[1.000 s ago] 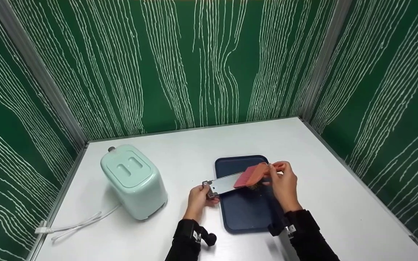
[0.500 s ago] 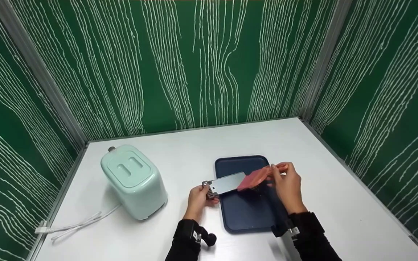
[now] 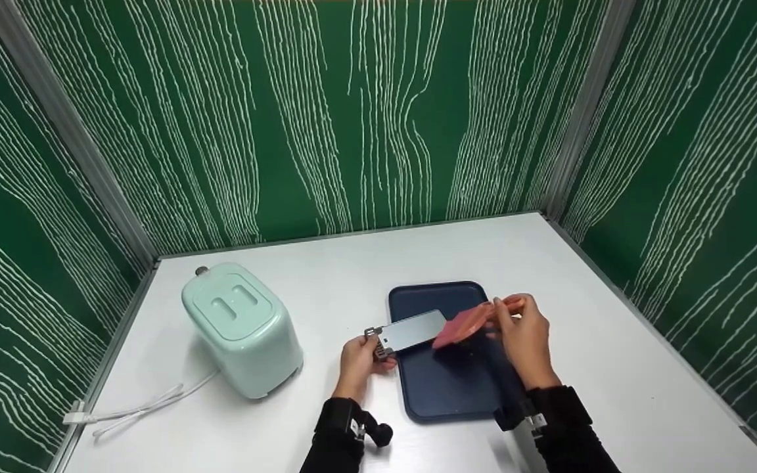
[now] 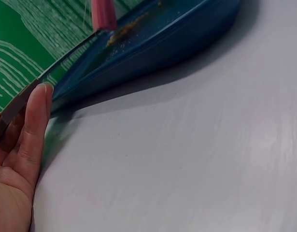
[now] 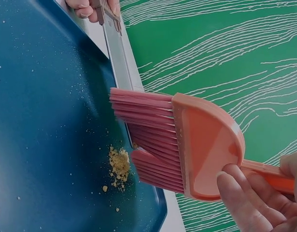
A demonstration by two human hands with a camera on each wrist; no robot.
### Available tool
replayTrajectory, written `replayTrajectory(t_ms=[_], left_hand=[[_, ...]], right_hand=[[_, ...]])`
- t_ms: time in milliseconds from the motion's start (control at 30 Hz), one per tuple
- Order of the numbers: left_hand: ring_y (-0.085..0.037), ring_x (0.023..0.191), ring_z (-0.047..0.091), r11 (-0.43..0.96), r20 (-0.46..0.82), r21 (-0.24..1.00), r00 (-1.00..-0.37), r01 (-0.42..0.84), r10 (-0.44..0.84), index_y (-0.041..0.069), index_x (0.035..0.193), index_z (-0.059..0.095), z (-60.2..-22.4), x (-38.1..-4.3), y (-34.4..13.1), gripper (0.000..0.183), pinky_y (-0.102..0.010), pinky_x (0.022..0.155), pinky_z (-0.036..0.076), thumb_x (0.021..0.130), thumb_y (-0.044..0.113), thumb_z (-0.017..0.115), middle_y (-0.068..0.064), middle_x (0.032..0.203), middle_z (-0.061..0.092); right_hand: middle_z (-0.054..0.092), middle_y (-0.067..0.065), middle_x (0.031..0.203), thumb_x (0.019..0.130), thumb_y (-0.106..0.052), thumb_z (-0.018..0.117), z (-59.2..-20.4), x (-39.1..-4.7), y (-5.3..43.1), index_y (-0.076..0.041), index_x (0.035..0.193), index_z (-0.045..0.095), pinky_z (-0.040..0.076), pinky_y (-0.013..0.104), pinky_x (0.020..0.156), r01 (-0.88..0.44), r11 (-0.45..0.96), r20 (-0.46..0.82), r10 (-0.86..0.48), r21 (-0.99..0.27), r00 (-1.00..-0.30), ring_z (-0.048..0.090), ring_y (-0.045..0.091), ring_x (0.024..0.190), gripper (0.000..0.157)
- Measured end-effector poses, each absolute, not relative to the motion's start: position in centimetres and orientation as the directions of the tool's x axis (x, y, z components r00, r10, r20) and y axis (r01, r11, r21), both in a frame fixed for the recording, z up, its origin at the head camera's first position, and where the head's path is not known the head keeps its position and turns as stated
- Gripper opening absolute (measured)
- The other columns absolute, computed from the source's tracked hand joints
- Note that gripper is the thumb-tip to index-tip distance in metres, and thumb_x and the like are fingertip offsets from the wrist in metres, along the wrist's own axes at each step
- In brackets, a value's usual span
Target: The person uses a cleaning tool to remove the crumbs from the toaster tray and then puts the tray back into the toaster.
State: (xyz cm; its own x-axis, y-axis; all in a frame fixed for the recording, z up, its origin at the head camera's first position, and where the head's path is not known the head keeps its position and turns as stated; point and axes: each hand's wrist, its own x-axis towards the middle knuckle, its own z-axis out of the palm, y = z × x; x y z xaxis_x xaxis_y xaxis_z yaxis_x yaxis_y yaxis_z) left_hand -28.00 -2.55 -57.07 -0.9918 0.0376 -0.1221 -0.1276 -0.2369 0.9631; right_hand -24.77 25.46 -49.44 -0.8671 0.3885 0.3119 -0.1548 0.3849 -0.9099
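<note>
My left hand (image 3: 357, 361) grips the grey slotted end of a flat metal crumb tray (image 3: 413, 330), which slants over the left side of a navy serving tray (image 3: 447, 397). My right hand (image 3: 526, 341) holds an orange brush (image 3: 462, 325) by its handle. Its pink bristles (image 5: 148, 137) lie across the crumb tray's far end in the right wrist view, some splayed past its edge. Yellowish crumbs (image 5: 119, 166) form a small heap on the serving tray just below, with fine specks scattered around. In the left wrist view, the left thumb (image 4: 37, 116) lies against the slotted end.
A mint-green toaster (image 3: 247, 328) with two slot-like recesses on top stands at the left of the white table (image 3: 326, 276). Its white cord (image 3: 155, 399) runs to a plug (image 3: 79, 415) at the left edge. Green walls (image 3: 299, 131) with white lines enclose the table's back and sides.
The brush has moved right along the crumb tray, from covering its right half to its far end, uncovering more metal. My right hand has shifted slightly right; my left has stayed still.
</note>
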Motion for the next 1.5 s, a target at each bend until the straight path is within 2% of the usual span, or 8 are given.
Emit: replayTrajectory(t_ms=[167, 400, 533, 733, 900, 1100, 1333, 1500], left_hand=[[-0.013, 0.056, 0.070, -0.232, -0.128, 0.964, -0.991, -0.132, 0.032, -0.012, 0.102, 0.061, -57.3, -28.0, -2.6, 0.027, -0.027, 0.055, 0.063, 0.112, 0.010, 0.049, -0.010, 0.074, 0.070], [-0.013, 0.056, 0.070, -0.217, -0.128, 0.967, -0.991, -0.131, 0.032, -0.011, 0.101, 0.061, -57.4, -27.8, -2.7, 0.026, -0.027, 0.055, 0.064, 0.111, 0.009, 0.049, -0.010, 0.074, 0.071], [-0.013, 0.057, 0.071, -0.208, -0.126, 0.969, -0.991, -0.131, 0.037, -0.013, 0.105, 0.061, -57.6, -27.7, -2.8, 0.027, -0.028, 0.056, 0.064, 0.112, 0.009, 0.049, -0.011, 0.075, 0.072], [-0.013, 0.056, 0.071, -0.218, -0.120, 0.968, -0.992, -0.127, 0.045, -0.013, 0.104, 0.061, -57.8, -27.8, -2.9, 0.028, -0.028, 0.056, 0.064, 0.112, 0.011, 0.049, -0.009, 0.074, 0.072], [-0.013, 0.057, 0.071, -0.222, -0.122, 0.967, -0.991, -0.129, 0.045, -0.013, 0.105, 0.061, -57.4, -27.9, -2.9, 0.028, -0.028, 0.055, 0.064, 0.112, 0.011, 0.049, -0.009, 0.074, 0.071], [-0.014, 0.057, 0.071, -0.235, -0.121, 0.963, -0.991, -0.130, 0.053, -0.011, 0.104, 0.061, -57.0, -28.4, -2.7, 0.025, -0.028, 0.056, 0.064, 0.111, 0.010, 0.050, -0.010, 0.073, 0.070], [-0.013, 0.055, 0.070, -0.249, -0.134, 0.958, -0.989, -0.144, 0.055, -0.007, 0.098, 0.060, -57.0, -28.3, -2.7, 0.024, -0.027, 0.054, 0.063, 0.111, 0.010, 0.050, -0.010, 0.072, 0.070], [-0.014, 0.057, 0.070, -0.240, -0.129, 0.961, -0.990, -0.140, 0.061, -0.004, 0.092, 0.058, -57.0, -28.1, -2.8, 0.026, -0.029, 0.056, 0.064, 0.112, 0.011, 0.051, -0.008, 0.071, 0.067]], right_hand=[[0.073, 0.025, 0.097, 0.108, -0.011, 0.065, -49.4, -24.5, 25.5, 0.004, 0.112, 0.058, 0.066, 0.040, 0.060, -0.162, 0.393, 0.325, 0.395, -0.905, -0.859, 0.073, 0.008, 0.063, 0.017], [0.073, 0.026, 0.097, 0.107, -0.011, 0.065, -49.3, -24.1, 25.6, 0.003, 0.112, 0.059, 0.065, 0.030, 0.056, -0.143, 0.407, 0.323, 0.417, -0.902, -0.850, 0.074, 0.010, 0.064, 0.017], [0.073, 0.027, 0.098, 0.108, -0.012, 0.063, -49.0, -23.9, 25.9, 0.004, 0.113, 0.057, 0.066, 0.031, 0.059, -0.135, 0.397, 0.311, 0.420, -0.908, -0.853, 0.075, 0.012, 0.066, 0.018], [0.071, 0.028, 0.101, 0.110, -0.015, 0.060, -48.1, -23.9, 26.6, 0.005, 0.116, 0.055, 0.065, 0.025, 0.061, -0.149, 0.384, 0.327, 0.452, -0.911, -0.830, 0.076, 0.010, 0.069, 0.021], [0.073, 0.030, 0.105, 0.111, -0.017, 0.058, -47.4, -24.2, 26.7, 0.006, 0.122, 0.052, 0.066, 0.029, 0.065, -0.204, 0.291, 0.322, 0.452, -0.935, -0.832, 0.077, 0.010, 0.071, 0.026], [0.072, 0.029, 0.108, 0.112, -0.012, 0.053, -47.0, -24.6, 25.9, 0.005, 0.124, 0.050, 0.067, 0.034, 0.071, -0.259, 0.188, 0.318, 0.461, -0.947, -0.828, 0.076, 0.008, 0.078, 0.021], [0.070, 0.024, 0.105, 0.112, -0.011, 0.053, -47.4, -25.2, 23.2, 0.005, 0.122, 0.050, 0.067, 0.030, 0.072, -0.283, 0.047, 0.274, 0.439, -0.958, -0.856, 0.076, 0.010, 0.078, 0.019], [0.070, 0.026, 0.104, 0.111, -0.007, 0.055, -47.9, -25.6, 20.8, 0.008, 0.123, 0.050, 0.067, 0.033, 0.073, -0.301, 0.004, 0.279, 0.388, -0.954, -0.878, 0.077, 0.012, 0.079, 0.020]])
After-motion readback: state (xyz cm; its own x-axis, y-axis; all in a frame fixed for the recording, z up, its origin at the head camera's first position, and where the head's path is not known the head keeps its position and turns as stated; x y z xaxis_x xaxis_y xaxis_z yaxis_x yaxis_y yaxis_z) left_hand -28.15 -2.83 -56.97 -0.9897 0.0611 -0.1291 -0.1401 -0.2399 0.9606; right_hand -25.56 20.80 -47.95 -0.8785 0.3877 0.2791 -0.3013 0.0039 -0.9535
